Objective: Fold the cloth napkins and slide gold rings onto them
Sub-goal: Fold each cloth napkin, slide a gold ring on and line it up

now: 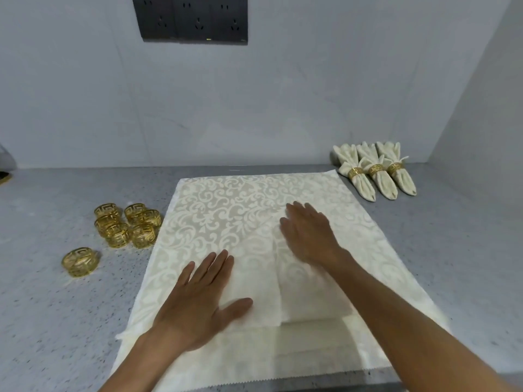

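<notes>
Grey counter carries a cream napkin spread flat, long axis running away from the person; its near edge is cut off. Left hand and right hand press on it, fingers straight, grasping nothing. 7 rings lie left of the left hand; 3 ringed napkins lie beyond the right.
</notes>
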A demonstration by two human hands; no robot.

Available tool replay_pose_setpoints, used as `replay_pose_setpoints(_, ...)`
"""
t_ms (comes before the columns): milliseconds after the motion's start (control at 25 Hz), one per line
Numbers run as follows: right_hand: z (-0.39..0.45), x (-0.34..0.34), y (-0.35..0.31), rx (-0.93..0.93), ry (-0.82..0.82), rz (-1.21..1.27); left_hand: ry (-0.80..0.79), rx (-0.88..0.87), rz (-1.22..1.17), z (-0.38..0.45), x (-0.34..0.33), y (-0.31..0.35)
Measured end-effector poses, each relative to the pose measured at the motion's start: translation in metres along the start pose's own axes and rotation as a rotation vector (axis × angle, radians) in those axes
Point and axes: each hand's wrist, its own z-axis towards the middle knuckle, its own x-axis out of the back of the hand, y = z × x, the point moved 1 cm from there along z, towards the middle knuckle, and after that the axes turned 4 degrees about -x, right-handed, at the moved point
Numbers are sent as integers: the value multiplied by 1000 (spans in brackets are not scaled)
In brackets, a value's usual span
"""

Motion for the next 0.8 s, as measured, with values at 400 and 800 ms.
replay_pose_setpoints(400, 8, 61, 145, -469, -130, 181, -12, 12, 14, -2, 2, 2)
replay_pose_setpoints(800, -6, 48, 149, -484, 84, 394, 31, -7, -34, -4, 3, 4)
